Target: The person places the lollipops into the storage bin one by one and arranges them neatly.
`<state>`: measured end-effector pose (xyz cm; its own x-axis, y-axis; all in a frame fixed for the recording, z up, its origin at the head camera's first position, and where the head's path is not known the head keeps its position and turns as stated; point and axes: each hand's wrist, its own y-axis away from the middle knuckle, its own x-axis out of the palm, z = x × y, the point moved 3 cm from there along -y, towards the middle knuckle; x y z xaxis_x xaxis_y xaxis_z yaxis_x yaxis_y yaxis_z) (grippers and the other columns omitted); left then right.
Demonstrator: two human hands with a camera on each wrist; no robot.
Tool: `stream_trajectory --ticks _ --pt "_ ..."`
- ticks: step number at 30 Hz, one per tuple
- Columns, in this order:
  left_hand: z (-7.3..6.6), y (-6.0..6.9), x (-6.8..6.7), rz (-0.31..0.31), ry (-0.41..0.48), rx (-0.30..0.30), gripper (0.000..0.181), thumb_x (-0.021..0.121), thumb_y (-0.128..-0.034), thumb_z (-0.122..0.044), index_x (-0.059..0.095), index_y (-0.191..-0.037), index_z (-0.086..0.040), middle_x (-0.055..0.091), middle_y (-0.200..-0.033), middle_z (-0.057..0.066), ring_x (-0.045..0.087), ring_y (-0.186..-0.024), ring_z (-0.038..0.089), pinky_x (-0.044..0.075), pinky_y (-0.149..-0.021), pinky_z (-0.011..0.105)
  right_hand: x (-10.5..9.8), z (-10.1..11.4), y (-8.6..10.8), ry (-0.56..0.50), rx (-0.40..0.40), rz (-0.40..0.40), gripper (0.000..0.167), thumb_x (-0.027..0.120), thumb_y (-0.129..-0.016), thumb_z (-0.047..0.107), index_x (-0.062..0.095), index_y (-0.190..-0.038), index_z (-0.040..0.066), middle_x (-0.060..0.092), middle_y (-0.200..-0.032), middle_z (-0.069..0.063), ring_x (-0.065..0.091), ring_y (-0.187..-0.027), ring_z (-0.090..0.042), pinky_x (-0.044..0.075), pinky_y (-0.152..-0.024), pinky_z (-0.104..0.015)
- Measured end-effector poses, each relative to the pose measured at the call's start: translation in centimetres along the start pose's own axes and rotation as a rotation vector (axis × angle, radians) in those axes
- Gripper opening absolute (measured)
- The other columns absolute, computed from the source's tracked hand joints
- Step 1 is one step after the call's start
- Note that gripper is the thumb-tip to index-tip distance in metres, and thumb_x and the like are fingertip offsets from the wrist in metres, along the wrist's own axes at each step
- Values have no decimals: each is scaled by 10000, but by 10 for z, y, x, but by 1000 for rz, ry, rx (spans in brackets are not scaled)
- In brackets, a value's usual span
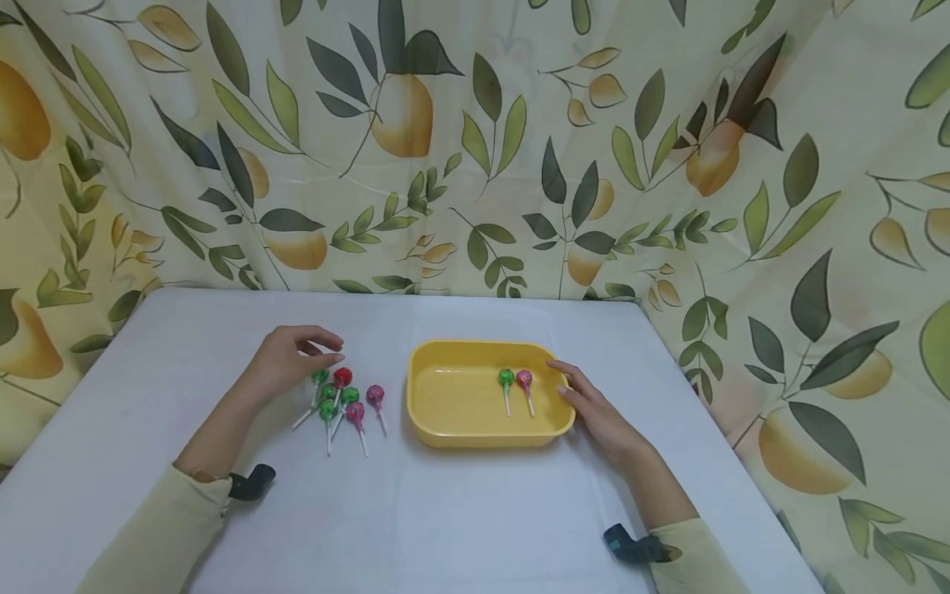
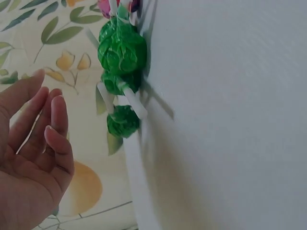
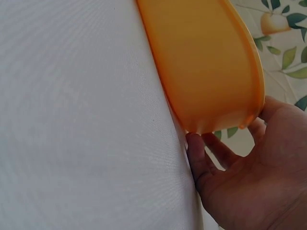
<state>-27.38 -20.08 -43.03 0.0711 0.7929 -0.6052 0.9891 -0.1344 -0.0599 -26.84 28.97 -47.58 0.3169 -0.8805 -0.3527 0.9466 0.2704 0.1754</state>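
From the head view, I see the left hand point(image 1: 293, 359) hanging over a small pile of lollipops. Its fingers are softly bent, with a little gap between the thumb and the first finger. Beside and under that hand are 1 red lollipop point(image 1: 342, 377), 4 green lollipops point(image 1: 327, 410) and 2 pink lollipops point(image 1: 355, 412), all on the white table point(image 1: 482, 520). The right hand point(image 1: 604, 412) holds the near end of a yellow tray point(image 1: 451, 388). Only this view shows inside the tray: 1 green candy point(image 1: 506, 378) and 1 pink candy point(image 1: 524, 379) lie there, just past the fingertips of that hand.

From the left wrist view, I see the palm of the left hand, which the head view hides. The hand is loosely cupped, about half wide, and has nothing in it. The green lollipops are just beside its fingertips, but not touching.

From the right wrist view, I see the outside wall of the tray. The right hand is narrow here. Its top part reaches the rim and its lower fingers are bent by the wall, close to the table. The head view hides those lower fingers.
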Motion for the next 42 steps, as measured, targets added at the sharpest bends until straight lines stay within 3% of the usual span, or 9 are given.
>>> stream_trajectory --ticks 9,22,29,37,42 --pt "17 7 -8 -19 -33 -34 282 794 -937 -185 760 -1188 -61 730 -1150 91 618 -1035 310 515 -736 367 1 1 0 14 9 6 473 458 -1097 438 399 -1563 378 170 -1706 2 42 -1567 -309 83 -1195 -618" --pt "33 8 -16 -28 -34 -94 361 816 -916 -197 743 -1242 -60 650 -1295 188 608 -1050 343 523 -691 357 -1 1 1 18 14 0 461 454 -1099 437 410 -1554 386 158 -1708 9 25 -1567 -312 66 -1192 -630" --pt "39 8 -16 5 -29 -109 361 802 -919 -163 732 -1252 -41 657 -1270 211 621 -978 308 525 -661 354 0 3 1 12 19 3 463 448 -1103 427 405 -1561 374 141 -1713 3 18 -1567 -319 70 -1191 -629" --pt "46 8 -8 79 -63 -128 380 760 -955 -180 707 -1309 -54 607 -1371 218 600 -1108 388 559 -764 368 0 2 2 13 19 10 471 449 -1103 427 399 -1567 362 141 -1712 -6 34 -1566 -327 86 -1192 -624" --pt "48 7 -3 95 -77 -98 375 759 -955 -175 711 -1308 -59 589 -1398 233 584 -1156 428 563 -821 431 1 2 2 12 30 -3 458 456 -1099 430 411 -1553 396 151 -1708 20 45 -1568 -300 99 -1197 -610"
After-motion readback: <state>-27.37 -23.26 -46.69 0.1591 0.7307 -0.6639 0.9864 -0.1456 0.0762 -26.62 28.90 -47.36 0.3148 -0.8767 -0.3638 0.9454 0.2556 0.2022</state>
